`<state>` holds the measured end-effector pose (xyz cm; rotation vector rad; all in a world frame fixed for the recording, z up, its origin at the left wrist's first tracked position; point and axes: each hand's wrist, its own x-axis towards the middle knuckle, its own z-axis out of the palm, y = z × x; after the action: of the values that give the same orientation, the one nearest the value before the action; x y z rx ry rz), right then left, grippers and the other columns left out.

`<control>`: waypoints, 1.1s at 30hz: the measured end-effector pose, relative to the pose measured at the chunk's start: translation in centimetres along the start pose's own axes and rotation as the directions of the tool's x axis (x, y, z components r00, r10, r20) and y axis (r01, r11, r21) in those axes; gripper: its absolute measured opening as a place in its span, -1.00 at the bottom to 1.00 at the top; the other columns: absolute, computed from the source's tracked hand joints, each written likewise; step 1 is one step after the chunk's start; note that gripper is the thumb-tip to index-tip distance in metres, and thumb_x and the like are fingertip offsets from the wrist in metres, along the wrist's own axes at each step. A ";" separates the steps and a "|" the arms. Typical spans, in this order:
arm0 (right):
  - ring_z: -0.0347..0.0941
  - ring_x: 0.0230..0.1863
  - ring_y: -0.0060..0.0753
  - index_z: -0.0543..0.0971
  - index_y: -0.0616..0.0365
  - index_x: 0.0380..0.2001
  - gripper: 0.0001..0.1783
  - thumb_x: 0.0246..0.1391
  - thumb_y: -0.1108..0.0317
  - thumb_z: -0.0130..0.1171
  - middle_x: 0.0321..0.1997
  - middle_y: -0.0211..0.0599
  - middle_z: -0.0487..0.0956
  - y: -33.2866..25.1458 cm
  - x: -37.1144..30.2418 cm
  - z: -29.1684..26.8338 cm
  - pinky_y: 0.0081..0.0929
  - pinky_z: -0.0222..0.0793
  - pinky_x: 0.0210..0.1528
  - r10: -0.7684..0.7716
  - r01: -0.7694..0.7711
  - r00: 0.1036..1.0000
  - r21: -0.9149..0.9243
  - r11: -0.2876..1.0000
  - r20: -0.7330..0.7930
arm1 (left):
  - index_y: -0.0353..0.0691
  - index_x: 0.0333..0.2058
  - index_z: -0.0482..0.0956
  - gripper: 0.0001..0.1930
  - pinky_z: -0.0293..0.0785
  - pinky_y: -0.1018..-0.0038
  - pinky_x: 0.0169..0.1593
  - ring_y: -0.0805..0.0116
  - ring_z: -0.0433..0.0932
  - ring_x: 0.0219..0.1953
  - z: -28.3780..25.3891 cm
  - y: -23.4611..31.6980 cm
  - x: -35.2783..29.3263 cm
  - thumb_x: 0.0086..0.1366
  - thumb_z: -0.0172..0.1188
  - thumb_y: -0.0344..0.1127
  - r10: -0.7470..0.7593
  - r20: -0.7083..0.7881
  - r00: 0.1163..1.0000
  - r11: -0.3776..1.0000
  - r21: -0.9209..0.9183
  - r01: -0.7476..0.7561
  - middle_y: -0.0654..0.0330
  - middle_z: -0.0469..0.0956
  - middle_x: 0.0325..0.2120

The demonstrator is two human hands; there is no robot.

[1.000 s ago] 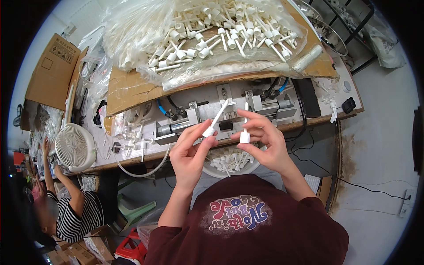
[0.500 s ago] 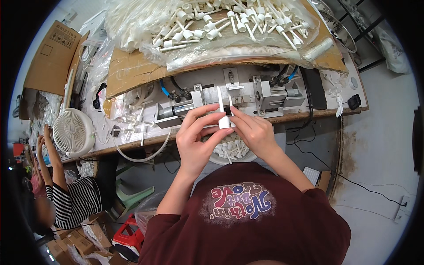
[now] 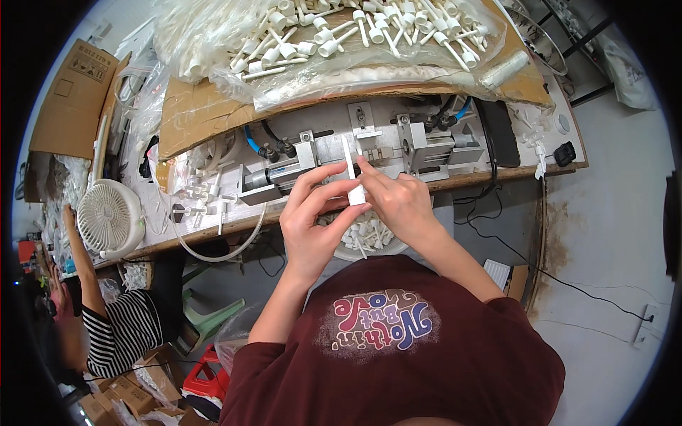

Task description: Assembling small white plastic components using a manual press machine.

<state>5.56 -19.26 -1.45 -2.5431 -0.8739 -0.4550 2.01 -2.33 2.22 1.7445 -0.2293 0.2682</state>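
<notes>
We hold a slim white plastic tube with a wider cap end (image 3: pixel 352 174) upright above the grey metal press fixture (image 3: pixel 369 150), left hand (image 3: pixel 312 220) and right hand (image 3: pixel 401 202) fingers pinched shut on it, over a bowl of like white parts (image 3: pixel 366 238).

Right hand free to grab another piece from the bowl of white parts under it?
Probably not yet: the right hand and left hand both pinch the white tube piece. The bowl sits uncovered just beneath.
</notes>
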 end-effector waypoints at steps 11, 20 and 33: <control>0.54 -0.61 -0.22 0.50 0.19 -0.45 -0.85 -0.17 0.41 0.19 0.04 0.03 0.59 -0.4 0.3 0.0 -0.41 0.49 -0.49 -0.024 0.025 1.000 -0.045 0.999 0.008 | -0.42 -0.16 0.61 -0.64 0.67 0.44 -0.07 0.31 0.58 -0.05 -0.2 0.1 -0.1 0.00 0.38 -0.68 0.070 0.020 0.997 0.996 0.060 -0.071 0.03 0.42 0.07; 0.57 -0.52 -0.41 0.50 0.18 -0.44 -0.83 -0.18 0.41 0.18 0.04 -0.07 0.60 0.1 0.2 -0.9 -0.50 0.46 -0.40 -0.096 0.096 0.995 -0.025 0.995 -0.007 | -0.39 -0.18 0.65 -0.64 0.68 0.50 -0.13 0.34 0.62 -0.13 -0.4 -0.4 -0.4 -0.03 0.41 -0.64 0.103 0.005 0.995 0.987 0.127 -0.103 0.01 0.44 0.07; 0.59 -0.35 -0.37 0.62 0.19 -0.26 -0.85 0.09 0.41 0.24 -0.15 -0.25 0.66 5.5 6.4 -6.9 -0.50 0.48 -0.37 0.105 -0.062 0.989 0.344 0.937 -0.108 | -0.18 -0.22 0.69 -0.71 0.53 0.53 -0.38 0.34 0.62 -0.51 1.3 -3.3 -1.0 0.01 0.40 -0.40 0.276 0.141 0.951 0.743 0.597 -0.303 0.21 0.59 0.02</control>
<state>12.71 -23.26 5.70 -2.1999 -0.7243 -0.3938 2.10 -2.97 -1.42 2.3680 -0.4919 0.5855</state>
